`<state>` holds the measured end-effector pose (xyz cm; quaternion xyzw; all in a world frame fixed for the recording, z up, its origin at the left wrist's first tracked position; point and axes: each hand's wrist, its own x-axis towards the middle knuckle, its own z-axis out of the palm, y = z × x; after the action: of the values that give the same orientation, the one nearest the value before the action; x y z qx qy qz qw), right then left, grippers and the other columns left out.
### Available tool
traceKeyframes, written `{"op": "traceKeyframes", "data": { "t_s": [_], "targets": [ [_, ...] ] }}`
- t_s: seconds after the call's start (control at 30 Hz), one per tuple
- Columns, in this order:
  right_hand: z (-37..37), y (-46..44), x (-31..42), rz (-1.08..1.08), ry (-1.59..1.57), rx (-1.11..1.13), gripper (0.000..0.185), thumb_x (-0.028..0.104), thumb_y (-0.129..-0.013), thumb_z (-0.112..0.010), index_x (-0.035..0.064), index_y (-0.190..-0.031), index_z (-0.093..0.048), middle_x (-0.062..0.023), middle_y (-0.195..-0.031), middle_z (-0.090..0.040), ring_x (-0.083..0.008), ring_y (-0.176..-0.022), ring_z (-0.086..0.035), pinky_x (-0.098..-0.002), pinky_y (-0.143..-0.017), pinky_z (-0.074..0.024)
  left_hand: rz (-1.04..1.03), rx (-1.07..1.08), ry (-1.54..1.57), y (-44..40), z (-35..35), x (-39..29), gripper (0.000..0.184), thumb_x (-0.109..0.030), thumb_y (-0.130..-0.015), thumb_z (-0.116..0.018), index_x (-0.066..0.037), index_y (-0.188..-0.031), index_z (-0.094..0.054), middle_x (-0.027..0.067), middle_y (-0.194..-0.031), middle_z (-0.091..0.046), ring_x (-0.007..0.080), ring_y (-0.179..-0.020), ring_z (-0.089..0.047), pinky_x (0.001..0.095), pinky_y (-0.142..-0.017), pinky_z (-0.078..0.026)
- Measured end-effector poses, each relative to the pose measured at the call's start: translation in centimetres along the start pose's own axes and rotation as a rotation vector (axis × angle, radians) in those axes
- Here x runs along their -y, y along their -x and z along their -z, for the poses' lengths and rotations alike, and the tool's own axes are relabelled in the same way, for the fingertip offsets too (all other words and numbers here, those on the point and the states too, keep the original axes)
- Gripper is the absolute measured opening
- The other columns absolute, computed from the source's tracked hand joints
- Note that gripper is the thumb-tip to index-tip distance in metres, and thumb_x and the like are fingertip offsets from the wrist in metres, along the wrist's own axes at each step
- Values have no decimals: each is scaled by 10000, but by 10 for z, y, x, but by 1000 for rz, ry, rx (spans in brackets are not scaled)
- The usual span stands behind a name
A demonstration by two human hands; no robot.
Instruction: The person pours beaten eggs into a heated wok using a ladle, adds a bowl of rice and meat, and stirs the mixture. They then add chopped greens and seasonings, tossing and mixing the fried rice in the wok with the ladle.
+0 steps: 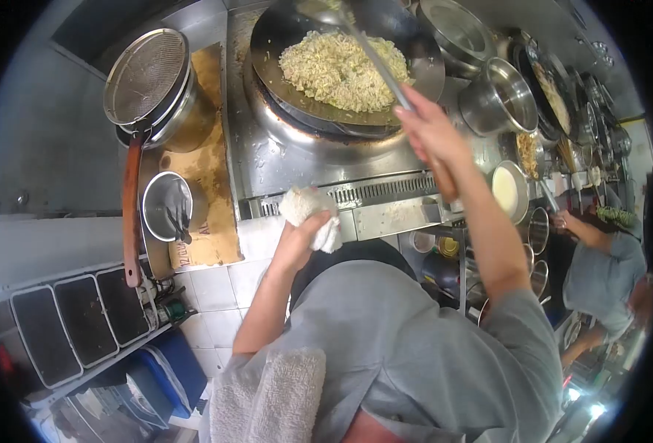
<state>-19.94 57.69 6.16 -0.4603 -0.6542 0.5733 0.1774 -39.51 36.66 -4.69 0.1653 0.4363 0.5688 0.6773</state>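
Note:
A big dark wok stands on the steel stove, with a heap of fried rice in it. My right hand is closed around the wooden handle of a long metal ladle, whose bowl is at the wok's far side, above the rice. In front of the stove my left hand grips a bunched white cloth. A striped-texture white towel hangs over the grey shirt near my left arm.
At left, a wire strainer rests on a steel pot above cardboard, near a metal cup. Steel pots and a bowl of pale liquid stand at right. Another person works farther right.

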Motion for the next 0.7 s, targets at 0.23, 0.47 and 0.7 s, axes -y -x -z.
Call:
{"op": "traceKeyframes", "data": {
  "t_s": [0.23, 0.47, 0.7],
  "targets": [
    [39, 79, -41, 184, 613, 115, 643, 165, -894, -547, 180, -1452, -226, -226, -717, -579, -369, -625, -579, -442, -600, -452, 156, 42, 166, -56, -38, -25, 360, -346, -901, -522, -101, -1164, -503, 56, -1063, -588, 191, -907, -602, 396, -781, -503],
    [113, 140, -43, 0, 862, 126, 688, 109, -861, -548, 220, -1451, -211, -269, -773, -611, -447, -761, -600, -504, -681, -462, 301, -59, 206, -166, -56, -38, 218, -234, -857, -524, -97, -1027, -526, 101, -979, -613, 273, -897, -619, 521, -780, -513],
    [77, 120, -33, 54, 501, 156, 640, 163, -891, -494, 213, -1460, -206, -239, -817, -627, -359, -613, -607, -432, -610, -493, -9, -238, 274, -95, -108, 34, 189, -103, -893, -392, -41, -1048, -480, 166, -989, -604, 280, -836, -627, 442, -653, -544]
  ]
}}
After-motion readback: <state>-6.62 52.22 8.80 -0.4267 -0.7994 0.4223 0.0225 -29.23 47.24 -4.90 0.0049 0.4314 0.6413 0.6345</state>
